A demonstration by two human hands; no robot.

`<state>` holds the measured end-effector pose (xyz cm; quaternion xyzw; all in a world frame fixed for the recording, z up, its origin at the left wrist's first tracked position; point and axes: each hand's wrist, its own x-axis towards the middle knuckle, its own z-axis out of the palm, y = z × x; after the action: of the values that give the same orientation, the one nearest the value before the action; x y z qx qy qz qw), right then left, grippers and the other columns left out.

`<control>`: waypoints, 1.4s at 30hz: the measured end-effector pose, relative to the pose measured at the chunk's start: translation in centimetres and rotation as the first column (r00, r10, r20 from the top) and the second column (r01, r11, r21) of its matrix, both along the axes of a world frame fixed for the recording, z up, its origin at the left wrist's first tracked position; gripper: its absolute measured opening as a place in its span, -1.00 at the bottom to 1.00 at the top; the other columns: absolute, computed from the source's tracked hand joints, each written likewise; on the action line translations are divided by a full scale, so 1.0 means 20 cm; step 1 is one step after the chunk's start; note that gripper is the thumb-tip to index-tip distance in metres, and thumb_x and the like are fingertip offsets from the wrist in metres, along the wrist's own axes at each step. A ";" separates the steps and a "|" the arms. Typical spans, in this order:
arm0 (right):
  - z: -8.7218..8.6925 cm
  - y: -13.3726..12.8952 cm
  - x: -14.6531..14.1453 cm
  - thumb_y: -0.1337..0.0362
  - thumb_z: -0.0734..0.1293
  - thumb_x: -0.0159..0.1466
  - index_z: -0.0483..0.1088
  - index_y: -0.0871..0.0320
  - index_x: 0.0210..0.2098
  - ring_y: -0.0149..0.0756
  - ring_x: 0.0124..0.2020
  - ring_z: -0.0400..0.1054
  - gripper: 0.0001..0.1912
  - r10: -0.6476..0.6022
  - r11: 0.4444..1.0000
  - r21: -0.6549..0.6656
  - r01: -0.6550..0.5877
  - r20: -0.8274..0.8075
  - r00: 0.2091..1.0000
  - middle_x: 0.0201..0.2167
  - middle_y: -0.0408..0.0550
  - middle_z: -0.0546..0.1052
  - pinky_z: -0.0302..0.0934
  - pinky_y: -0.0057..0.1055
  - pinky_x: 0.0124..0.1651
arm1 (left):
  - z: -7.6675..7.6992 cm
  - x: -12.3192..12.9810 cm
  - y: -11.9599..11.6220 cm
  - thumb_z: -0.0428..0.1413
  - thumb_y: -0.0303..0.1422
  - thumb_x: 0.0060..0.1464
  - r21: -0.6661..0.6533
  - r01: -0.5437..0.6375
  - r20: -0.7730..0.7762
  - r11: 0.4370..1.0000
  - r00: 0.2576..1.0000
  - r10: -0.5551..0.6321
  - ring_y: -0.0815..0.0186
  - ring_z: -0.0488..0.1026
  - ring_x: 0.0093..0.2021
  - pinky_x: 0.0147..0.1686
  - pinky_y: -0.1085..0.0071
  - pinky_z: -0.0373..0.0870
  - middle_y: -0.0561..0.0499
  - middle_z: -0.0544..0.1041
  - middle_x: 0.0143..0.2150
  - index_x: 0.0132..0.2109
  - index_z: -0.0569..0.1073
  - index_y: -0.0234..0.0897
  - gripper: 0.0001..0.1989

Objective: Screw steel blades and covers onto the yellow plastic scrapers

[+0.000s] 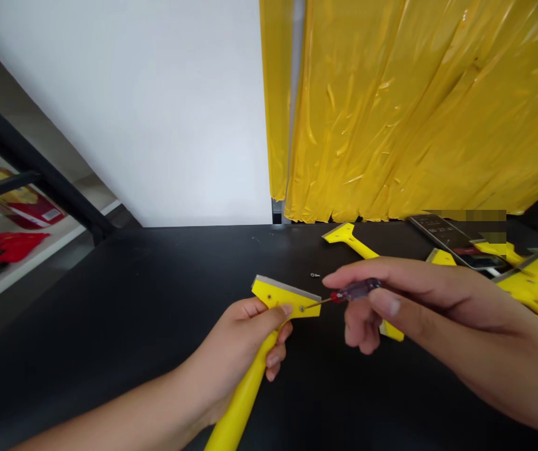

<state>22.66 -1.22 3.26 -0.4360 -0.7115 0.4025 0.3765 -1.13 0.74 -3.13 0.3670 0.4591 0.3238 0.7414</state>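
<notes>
Currently, in the head view, the left hand (245, 338) holds a yellow plastic scraper with a long handle and a metal-edged head (287, 299) in the air above the black tabletop (109, 351). Its fingers wrap closed around the handle, with the thumb pressed on the head. The right hand (419, 307) pinches a slim screwdriver with a translucent dark red handle (357, 290) narrowly between thumb and forefinger, its other fingers curled below. The thin tip meets a small screw (302, 308) in the scraper's head, so work on that screw appears to be the step in hand, and it calls for the head staying steady. Toward the far edge lie a second yellow scraper (348, 240), a tiny metal part (314, 274) and a smartphone (447, 238). A heap of yellow parts (532, 282) is cut off by the right of the frame. The right hand partly hides another yellow piece (392, 331), and whether the screw is going in or out cannot be told.
</notes>
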 end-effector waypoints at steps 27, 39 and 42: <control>0.00 -0.01 0.03 0.17 0.35 0.48 0.60 -0.18 0.01 -0.43 -0.43 0.42 -0.80 0.056 0.998 0.039 -0.055 -0.034 0.998 -0.42 -0.22 0.55 0.35 -0.52 -0.36 | 0.01 0.00 0.00 0.24 -0.21 0.25 0.030 0.041 -0.003 0.999 0.999 -0.041 0.48 0.21 -0.61 -0.56 0.52 0.25 0.13 0.30 -0.56 -0.43 0.42 -0.29 -0.65; 0.01 -0.03 0.01 0.22 0.34 0.48 0.57 -0.17 0.00 -0.44 -0.43 0.46 -0.81 0.069 0.993 0.089 -0.074 0.059 0.996 -0.43 -0.26 0.56 0.39 -0.56 -0.33 | 0.01 0.01 0.00 0.22 -0.20 0.27 0.041 0.036 -0.020 0.999 0.999 -0.035 0.48 0.20 -0.63 -0.59 0.53 0.21 0.11 0.30 -0.61 -0.47 0.41 -0.30 -0.61; 0.01 -0.04 0.01 0.20 0.35 0.46 0.57 -0.11 0.00 -0.38 -0.38 0.50 -0.83 0.031 0.994 0.101 -0.037 0.059 0.998 -0.35 -0.22 0.61 0.42 -0.50 -0.32 | 0.00 0.00 0.00 0.24 -0.20 0.25 0.039 0.032 -0.022 0.999 0.999 -0.032 0.48 0.20 -0.62 -0.57 0.52 0.24 0.11 0.31 -0.57 -0.46 0.42 -0.30 -0.63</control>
<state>22.84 -1.99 3.44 -0.4155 -0.7488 0.3594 0.3709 -1.07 0.80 -3.06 0.3921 0.4548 0.3168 0.7342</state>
